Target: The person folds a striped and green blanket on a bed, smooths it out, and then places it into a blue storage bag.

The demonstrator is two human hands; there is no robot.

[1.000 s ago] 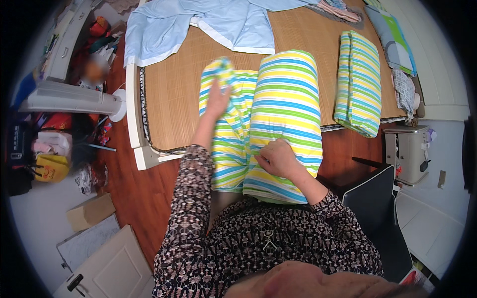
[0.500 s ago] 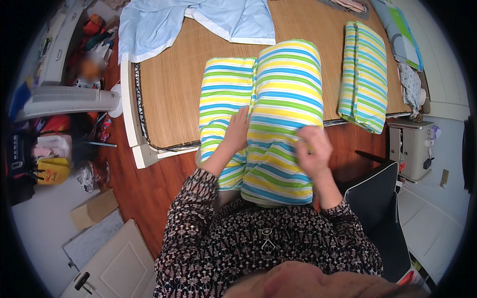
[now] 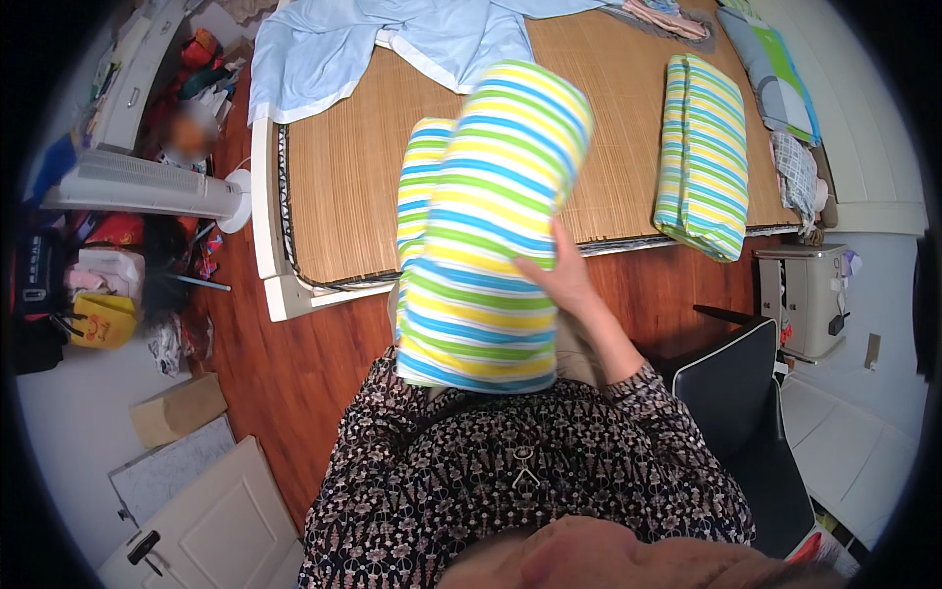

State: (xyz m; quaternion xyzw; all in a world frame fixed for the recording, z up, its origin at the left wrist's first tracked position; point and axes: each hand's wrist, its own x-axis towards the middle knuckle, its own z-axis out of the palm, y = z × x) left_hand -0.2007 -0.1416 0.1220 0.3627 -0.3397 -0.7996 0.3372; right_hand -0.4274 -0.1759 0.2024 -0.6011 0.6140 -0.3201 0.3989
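Note:
A soft, padded, striped pillow (image 3: 491, 216) in green, yellow, blue and white lies across my lap, its far end over the bed's edge. It is folded lengthwise, with the upper layer leaning left over the lower one. My right hand (image 3: 562, 272) grips its right edge, thumb on top and fingers along the side. My left hand is hidden under or behind the pillow; only the patterned left sleeve (image 3: 378, 407) shows. A second folded pillow (image 3: 702, 157) with the same stripes rests at the bed's right end, apart from my hands.
A woven mat (image 3: 339, 196) covers the bed, with a light blue cloth (image 3: 314, 59) at its far left. A black chair (image 3: 731, 393) stands close on my right, near a pale cabinet (image 3: 814, 294). On the left are a white tower fan (image 3: 137, 184) and a cardboard box (image 3: 177, 409).
The upper layer of the pillow has swung left over the lower one. My right hand has moved left and taken its edge. My left hand has gone out of sight beneath it.

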